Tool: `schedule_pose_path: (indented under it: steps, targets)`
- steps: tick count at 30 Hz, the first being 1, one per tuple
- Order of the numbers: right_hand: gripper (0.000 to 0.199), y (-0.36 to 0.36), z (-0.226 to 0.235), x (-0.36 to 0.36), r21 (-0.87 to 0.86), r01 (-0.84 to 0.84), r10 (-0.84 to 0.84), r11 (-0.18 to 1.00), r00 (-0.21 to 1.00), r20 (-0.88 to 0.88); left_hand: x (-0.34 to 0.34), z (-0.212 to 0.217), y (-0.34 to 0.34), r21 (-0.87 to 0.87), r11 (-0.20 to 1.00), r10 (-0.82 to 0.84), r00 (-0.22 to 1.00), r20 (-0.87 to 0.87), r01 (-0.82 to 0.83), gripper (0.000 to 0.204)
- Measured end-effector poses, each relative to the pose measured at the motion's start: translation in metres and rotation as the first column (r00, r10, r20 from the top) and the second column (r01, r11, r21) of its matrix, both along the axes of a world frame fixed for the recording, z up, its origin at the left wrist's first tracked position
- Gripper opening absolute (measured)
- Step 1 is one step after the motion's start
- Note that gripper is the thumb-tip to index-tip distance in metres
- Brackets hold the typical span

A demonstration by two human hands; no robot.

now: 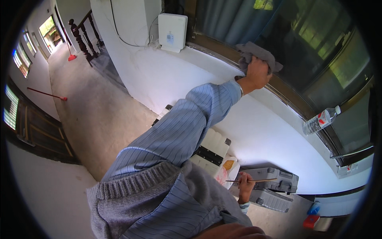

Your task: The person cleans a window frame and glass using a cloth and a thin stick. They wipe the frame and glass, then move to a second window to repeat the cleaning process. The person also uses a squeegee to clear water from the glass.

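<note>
My left hand (256,73) is stretched up to the dark window frame (286,95) and presses a crumpled grey cloth (254,53) against it. The blue striped sleeve (187,123) runs from my shoulder up to that hand. My right hand (244,187) hangs low at my side and holds a thin brown stick (254,181), level and pointing right; whether it is a brush I cannot tell. Just left of it lies a white tray (227,169) with orange and red patches.
A clear water bottle (320,120) lies on the white sill (254,127). A white box (172,32) hangs on the wall. Below are a white suitcase (213,145) and a grey suitcase (274,183). A red-handled broom (47,94) and stair banister (81,36) stand far left.
</note>
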State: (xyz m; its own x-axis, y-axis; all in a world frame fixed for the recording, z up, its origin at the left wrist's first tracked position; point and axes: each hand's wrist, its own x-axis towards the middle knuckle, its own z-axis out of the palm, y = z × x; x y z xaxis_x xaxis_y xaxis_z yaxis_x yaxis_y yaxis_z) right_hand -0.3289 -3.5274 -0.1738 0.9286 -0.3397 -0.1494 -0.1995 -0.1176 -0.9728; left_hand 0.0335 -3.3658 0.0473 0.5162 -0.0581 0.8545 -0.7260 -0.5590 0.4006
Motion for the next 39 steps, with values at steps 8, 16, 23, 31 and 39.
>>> schedule_pose_path:
  steps: [8,16,23,31,39]
  targets:
    - [0.025,0.002,0.033,-0.003,-0.022,0.03,-0.03,0.999,1.0,0.005,0.004,0.009,0.013,-0.127,0.948,-0.294,0.956,0.0,0.292,0.029]
    - [0.024,-0.005,0.04,0.01,0.014,0.06,-0.062,0.998,0.986,0.153,0.006,0.027,0.113,-0.375,0.879,-0.228,0.951,0.208,0.293,0.017]
    - [0.022,-0.008,0.025,-0.004,0.054,0.124,-0.126,0.991,0.991,0.037,0.003,0.019,0.121,0.37,0.928,0.042,0.978,-0.203,0.037,0.027]
    - [0.023,-0.022,0.012,-0.005,0.061,0.192,-0.195,0.979,0.979,0.053,0.003,-0.006,0.002,0.496,0.771,-0.201,0.891,-0.408,0.401,0.026]
    - [0.025,-0.039,-0.001,0.002,-0.022,0.187,-0.184,0.982,0.978,0.095,0.009,-0.006,0.011,0.569,0.685,-0.262,0.883,-0.39,0.455,0.031]
